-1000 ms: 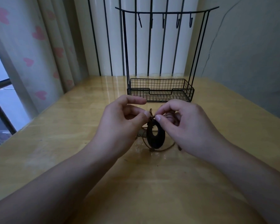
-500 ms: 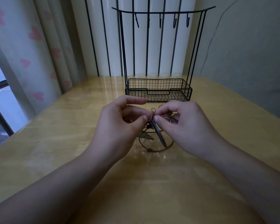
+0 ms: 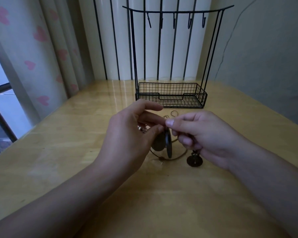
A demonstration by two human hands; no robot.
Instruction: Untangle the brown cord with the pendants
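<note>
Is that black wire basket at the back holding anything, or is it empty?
Empty, as far as can be seen: the table shows through the mesh of the wire basket, and its hooks are bare. The brown cord is between the hands.

You've got two hands up, left hand (image 3: 132, 134) and right hand (image 3: 205, 134), one brown cord (image 3: 176, 156) with three pendants I can count, one wire rack (image 3: 170, 95) carrying five hooks, one table (image 3: 58, 152), and one heart-print curtain (image 3: 41, 48).
</note>
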